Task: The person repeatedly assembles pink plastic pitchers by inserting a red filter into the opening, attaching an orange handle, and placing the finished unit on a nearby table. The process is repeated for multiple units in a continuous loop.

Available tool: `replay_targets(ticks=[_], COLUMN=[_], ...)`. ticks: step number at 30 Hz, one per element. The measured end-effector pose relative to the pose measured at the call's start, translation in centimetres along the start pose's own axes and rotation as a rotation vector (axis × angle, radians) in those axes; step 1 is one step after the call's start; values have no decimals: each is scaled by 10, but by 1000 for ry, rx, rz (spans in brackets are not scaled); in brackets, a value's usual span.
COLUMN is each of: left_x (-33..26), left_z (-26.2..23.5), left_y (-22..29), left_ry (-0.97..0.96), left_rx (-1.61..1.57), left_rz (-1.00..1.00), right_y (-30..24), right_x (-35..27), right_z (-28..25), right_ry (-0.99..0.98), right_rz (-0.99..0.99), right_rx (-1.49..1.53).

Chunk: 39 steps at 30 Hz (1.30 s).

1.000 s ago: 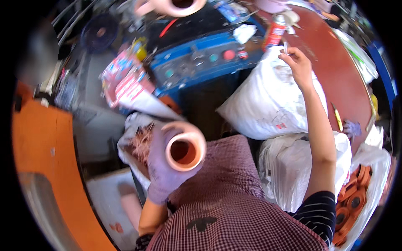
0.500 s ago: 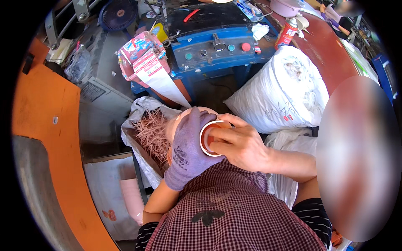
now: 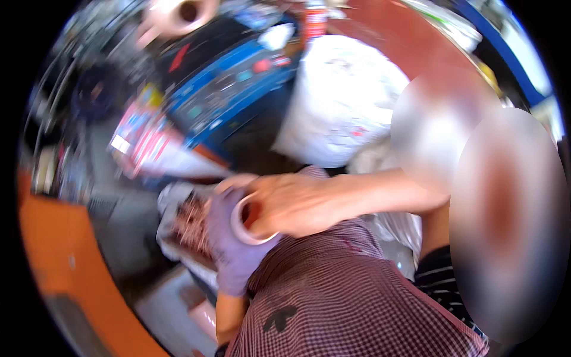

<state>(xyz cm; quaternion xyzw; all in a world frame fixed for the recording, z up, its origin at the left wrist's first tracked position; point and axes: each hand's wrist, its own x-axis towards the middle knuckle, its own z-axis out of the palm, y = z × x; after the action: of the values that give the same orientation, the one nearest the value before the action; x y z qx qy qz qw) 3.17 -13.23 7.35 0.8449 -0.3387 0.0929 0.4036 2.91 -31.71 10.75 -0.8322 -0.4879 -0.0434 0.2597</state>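
Note:
A pink container with a pale round rim (image 3: 257, 240) and a reddish inside is held in front of my apron, its opening facing up toward me. My left hand (image 3: 233, 241), in a purple glove, is wrapped round its side. My bare right hand (image 3: 294, 205) reaches across from the right, its fingers curled over the rim and into the opening. Motion smears both hands, and the right fingertips are hidden inside. The rest of the container is mostly covered by the glove.
Left of my hands, a white-lined bin holds pink strips (image 3: 189, 229). Beyond stand a blue machine (image 3: 229, 92) with buttons and a full white sack (image 3: 348, 101). A pink spouted vessel (image 3: 178, 16) is at the upper left. An orange panel (image 3: 65, 250) borders the left.
The whole view has swung and blurred. My hands and the container sit lower and further left in it. My right forearm now stretches more level across. The pink spouted vessel has come into view.

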Motion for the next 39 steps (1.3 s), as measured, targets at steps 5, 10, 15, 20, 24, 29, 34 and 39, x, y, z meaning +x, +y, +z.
replay_targets(ticks=[5, 10, 15, 20, 24, 29, 34, 39], left_x=[4, 28, 53, 39, 20, -38, -99, -106], left_z=[-20, -56, -36, -17, -41, -57, -26, 1], left_y=[-5, -36, -75, -67, -91, -185, -191, -161], left_ry=[72, 310, -67, -214, -76, 94, -61, -111], left_rx=[19, -7, -563, -370, -422, -900, -234, -204], left_rz=[1, -45, -453, -405, -528, -778, -381, -409], right_y=[-15, -16, -56, -118, -113, -124, -112, -56], right_x=[-19, -175, -450, -602, -615, -611, -522, -331], right_z=[-14, -33, -56, 0, 24, -13, -123, -128], right_ry=[392, 998, 967, 83, -53, -244, 70, 1073], right_rz=[15, 517, 1500, 1996, 1815, 1705, 1658, 1513], right_rx=[-91, -390, -1112, -794, -632, -710, -1108, -652])
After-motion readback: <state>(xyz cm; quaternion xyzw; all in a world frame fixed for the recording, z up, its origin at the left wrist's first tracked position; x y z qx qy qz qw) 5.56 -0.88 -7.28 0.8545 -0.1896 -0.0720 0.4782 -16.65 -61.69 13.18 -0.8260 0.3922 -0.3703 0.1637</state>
